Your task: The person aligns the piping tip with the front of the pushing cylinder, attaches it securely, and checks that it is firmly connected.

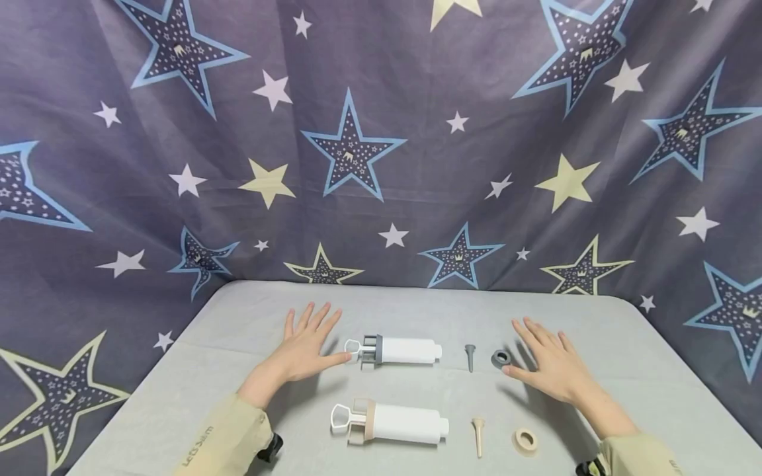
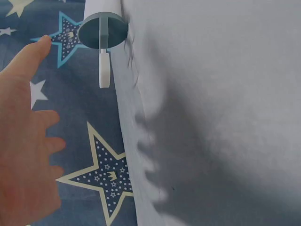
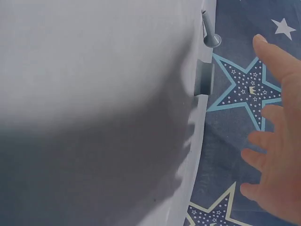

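As a person's left hand (image 1: pixel 303 350) and right hand (image 1: pixel 553 367) spread over a cloth-covered table (image 1: pixel 631 330), fingers extended and gripping nothing, we see a gray-collared syringe (image 1: pixel 409 351) lying nearer the far edge and a beige-collared syringe (image 1: pixel 407 424) closer to the near edge. Both have smooth white barrels, looped ends facing the table's left edge. Toward the right edge, each row continues with a slim, flare-headed peg, one gray peg (image 1: pixel 470 357), one beige peg (image 1: pixel 479 436), then a gray ring (image 1: pixel 497 362) and a beige ring (image 1: pixel 526 451). The left thumb meets the gray-collared syringe's loop in the head view; whether they touch, we cannot tell. The right thumb is just beside the gray ring. The frame cuts off the table's near edge; our left wrist view crops the gray-collared syringe's barrel. Lettering on the right sleeve (image 1: pixel 639 455) is hard to make out.
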Available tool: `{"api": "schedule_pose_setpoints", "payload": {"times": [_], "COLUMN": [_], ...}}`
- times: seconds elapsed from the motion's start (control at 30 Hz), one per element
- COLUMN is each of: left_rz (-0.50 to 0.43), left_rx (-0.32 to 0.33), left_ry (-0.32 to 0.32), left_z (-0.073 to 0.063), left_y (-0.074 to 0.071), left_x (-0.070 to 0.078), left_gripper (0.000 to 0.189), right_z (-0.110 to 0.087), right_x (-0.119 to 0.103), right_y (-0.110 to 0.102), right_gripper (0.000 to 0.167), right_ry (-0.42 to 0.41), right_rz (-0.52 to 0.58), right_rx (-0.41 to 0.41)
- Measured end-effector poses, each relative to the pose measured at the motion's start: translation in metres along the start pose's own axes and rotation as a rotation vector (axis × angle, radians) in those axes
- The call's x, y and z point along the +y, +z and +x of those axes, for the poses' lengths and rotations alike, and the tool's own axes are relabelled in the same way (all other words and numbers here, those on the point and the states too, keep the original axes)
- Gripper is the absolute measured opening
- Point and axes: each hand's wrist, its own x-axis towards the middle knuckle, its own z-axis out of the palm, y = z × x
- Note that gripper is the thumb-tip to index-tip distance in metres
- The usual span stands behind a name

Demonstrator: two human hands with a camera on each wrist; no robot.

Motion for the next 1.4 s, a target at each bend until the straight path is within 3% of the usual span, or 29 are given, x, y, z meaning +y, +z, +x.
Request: {"api": "schedule_pose_setpoints", "payload": {"times": [0.3,0.47,0.8,1.1,1.4], "left_rz": [-0.022,-0.015,-0.013,0.000,0.018], "left_rx": [0.064,0.075,0.013,0.017,-0.070], "left_ry": [0.073,0.111,0.182,0.259,0.309], "left_z": [0.008,0.014,0.033,0.048,0.067], "left_y": [0.000,-0.001,-0.004,-0.009,-0.012], "left_x": [0.007,0.012,0.034,0.054,0.073], "left_gripper": [0.080,0.077,0.066,0.051,0.044], "right_z": [0.004,0.004,0.010,0.016,0.021], "right_x": [-0.002,-0.003,-0.010,-0.014,-0.013], "right_y": [0.006,0.011,0.014,0.015,0.018], "right_gripper": [0.076,0.071,0.056,0.048,0.045], "right_ry": [-0.049,-0.051,-0.003,0.016,0.056], "right_rz": [0.038,0.062,0.116,0.120,0.130], "right_rx": [0.072,0.070,0.029,-0.009,-0.051]}}
